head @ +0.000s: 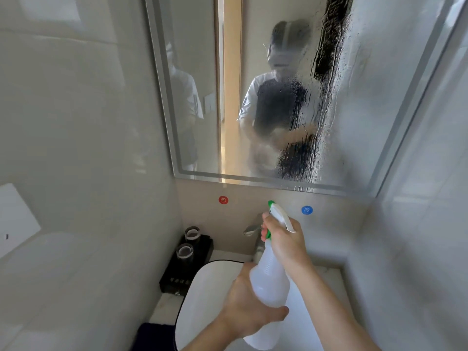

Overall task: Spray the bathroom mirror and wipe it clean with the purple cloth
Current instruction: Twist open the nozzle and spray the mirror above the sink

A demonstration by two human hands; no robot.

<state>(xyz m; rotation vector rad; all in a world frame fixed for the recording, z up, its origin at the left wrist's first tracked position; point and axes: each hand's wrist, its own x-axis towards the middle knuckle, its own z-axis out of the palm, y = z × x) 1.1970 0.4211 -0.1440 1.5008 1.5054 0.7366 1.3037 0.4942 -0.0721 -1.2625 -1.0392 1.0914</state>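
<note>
Far left, on the counter by the wall: black tray (186,264) w/ 2 cups (191,233) standing in it, one behind the other. Near left, at the counter's front edge, a dark bluish-purple fabric (152,335), prob. the purple cloth, only partly in view, touched by neither hand.

Centre: white basin (202,295), 1, w/ 1 metal tap (253,228) at its far side. On the wall above it 2 round stickers, red (223,199) to the left, blue (307,210) to the right.

1 spray bottle (269,277), translucent white w/ green nozzle, held over the basin, nozzle aimed up at the mirror (253,97). Left hand (249,309) wraps round the bottle's lower body, thumb across the front. Right hand (285,243) grips the neck, fingers curled over the trigger. Both hands closed on the bottle.

Mirror, 1: right half already wet, w/ droplets and runs streaming down; left part looks dry.

Risks, as I judge them:
- Runs reach the bottom frame and drip on the wall and counter if wiping waits too long.
- More spray on the wet right side = more streaks; the left side gets missed.
- Bottle may slip if the hands get wet; tap and cups lie below it.
- Cloth is low and near left, so reaching for it means freeing one hand first.
</note>
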